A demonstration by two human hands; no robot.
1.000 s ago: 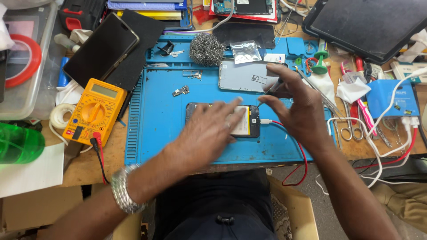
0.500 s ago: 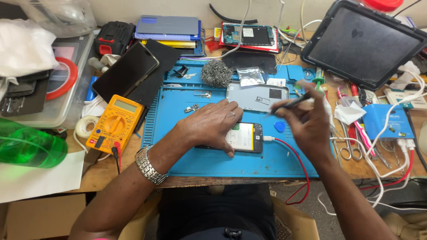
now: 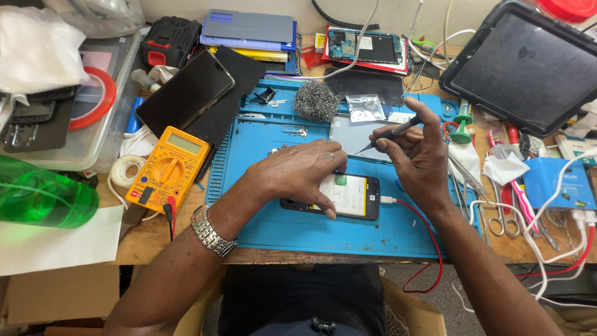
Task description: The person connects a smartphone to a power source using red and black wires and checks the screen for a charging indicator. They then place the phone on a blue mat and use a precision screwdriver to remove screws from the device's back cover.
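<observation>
Left hand (image 3: 305, 174) lies flat, fingers together, pinning the opened smartphone (image 3: 348, 196) to the blue repair mat (image 3: 261, 218); right hand (image 3: 418, 155) fingers pinch a thin screwdriver (image 3: 392, 134), tip aimed down.

Two hands are showing: left hand (image 3: 298, 174) and right hand (image 3: 420, 158). One blue work mat (image 3: 261, 218) is lying on the table (image 3: 149, 239). One opened phone (image 3: 348, 196) is lying on the mat, and a second opened phone (image 3: 364, 45) is lying at the rear. One yellow multimeter (image 3: 168, 169), one green bottle (image 3: 40, 198), one steel-wool pad (image 3: 315, 101), one black tablet (image 3: 525, 62), one tape roll (image 3: 126, 169) and one pair of scissors (image 3: 504, 218) are showing.
</observation>
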